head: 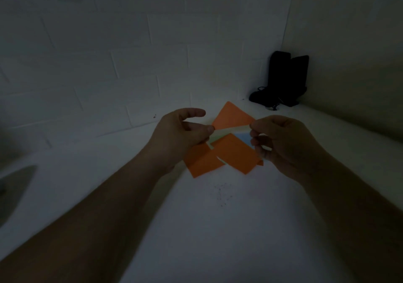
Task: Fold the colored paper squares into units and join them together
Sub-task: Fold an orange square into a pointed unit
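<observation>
Above the white surface I hold an orange folded paper [231, 115] between both hands. My left hand [182, 130] pinches its left corner between thumb and finger, and my right hand [281, 138] pinches its right corner. Below it, two more orange folded papers [234, 153] lie on the white surface, one [201, 161] to the left and partly under my left hand. A light blue paper [243, 136] and a pale green one [214, 138] peek out beneath them.
A black object with a cord [281, 80] stands in the far right corner against the tiled wall [109, 53]. A grey curved shape [15, 186] shows at the left edge. Small dark specks [222, 195] dot the white surface [196, 228] near me.
</observation>
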Tool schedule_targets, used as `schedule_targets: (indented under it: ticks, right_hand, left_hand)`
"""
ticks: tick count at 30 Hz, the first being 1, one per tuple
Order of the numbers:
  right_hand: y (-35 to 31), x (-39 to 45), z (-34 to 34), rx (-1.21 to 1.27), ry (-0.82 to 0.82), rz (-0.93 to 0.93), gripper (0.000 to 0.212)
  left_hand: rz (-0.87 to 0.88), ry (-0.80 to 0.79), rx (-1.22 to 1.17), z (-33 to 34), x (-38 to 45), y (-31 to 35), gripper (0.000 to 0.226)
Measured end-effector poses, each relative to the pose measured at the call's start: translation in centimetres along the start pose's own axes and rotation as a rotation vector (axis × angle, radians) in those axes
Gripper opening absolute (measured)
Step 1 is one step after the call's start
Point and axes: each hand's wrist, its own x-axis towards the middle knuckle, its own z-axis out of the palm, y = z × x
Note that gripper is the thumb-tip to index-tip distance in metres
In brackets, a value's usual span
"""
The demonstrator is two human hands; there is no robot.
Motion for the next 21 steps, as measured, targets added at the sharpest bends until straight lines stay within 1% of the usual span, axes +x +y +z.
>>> schedule_targets:
  ticks: [2, 7, 13, 15, 17, 19, 21]
  right_hand:
    - [-0.1, 0.1, 0.0, -0.002, -0.003, 0.022, 0.014]
    - [-0.3, 0.2, -0.4, -0.022, -0.012, 0.03, 0.008]
    - [-0.2, 0.3, -0.8, -0.108, -0.034, 0.008, 0.011]
    - [-0.4, 0.5, -1.3, -0.126, -0.066, 0.03, 0.008]
    - [-0.7, 0.5, -2.0, -0.114, -0.122, 0.083, 0.006]
    - [-0.7, 0.6, -2.5, -0.067, -0.154, 0.126, 0.02]
    - [-0.5, 0.7, -2.4, -0.072, -0.159, 0.115, 0.03]
  left_hand:
    - [-0.003, -0.015, -0.026, 0.0, 0.0, 0.1, 0.041]
    - [0.001, -0.01, -0.033, -0.5, 0.2, 0.2, 0.046]
    - [0.008, -0.021, 0.054, -0.6, 0.2, 0.1, 0.046]
    - [0.024, -0.024, 0.089, -0.6, 0.1, 0.0, 0.046]
    - [0.042, -0.025, 0.144, -0.6, 0.1, -0.2, 0.039]
    - [0.047, -0.032, 0.209, -0.5, 0.0, -0.5, 0.031]
    - [0.054, -0.043, 0.263, -0.3, 0.0, -0.6, 0.027]
